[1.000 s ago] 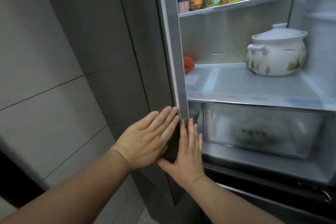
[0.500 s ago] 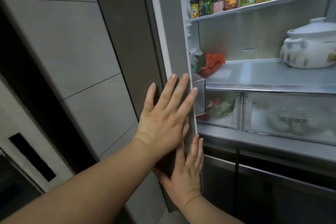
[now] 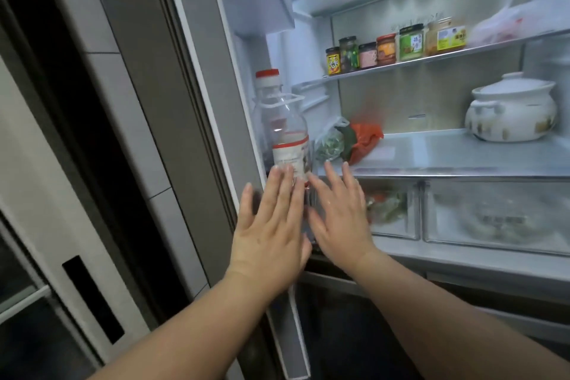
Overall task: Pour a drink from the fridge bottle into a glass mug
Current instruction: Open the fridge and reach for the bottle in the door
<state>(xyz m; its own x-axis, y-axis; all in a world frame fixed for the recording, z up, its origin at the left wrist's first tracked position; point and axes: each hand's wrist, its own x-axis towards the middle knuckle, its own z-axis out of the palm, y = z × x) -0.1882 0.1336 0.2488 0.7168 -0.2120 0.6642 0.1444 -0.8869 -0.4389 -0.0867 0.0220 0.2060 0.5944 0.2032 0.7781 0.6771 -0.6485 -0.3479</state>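
A clear plastic bottle (image 3: 285,129) with a red-and-white cap and a red-and-white label stands upright in the rack of the open fridge door (image 3: 197,77). My left hand (image 3: 271,225) is stretched out flat with straight fingers, its fingertips just below the bottle's label. My right hand (image 3: 339,213) is also flat and open, right beside the bottle on its right. Neither hand holds anything. No glass mug is in view.
Inside the fridge, a row of jars (image 3: 394,48) stands on the upper shelf. A white lidded pot (image 3: 512,108) and bagged vegetables (image 3: 348,142) sit on the glass shelf (image 3: 447,160). Two clear drawers (image 3: 493,216) lie below. Grey cabinet panels stand at the left.
The fridge door has swung wider open, bringing the bottle in its rack into sight. Both hands have left the door edge and moved toward the bottle.
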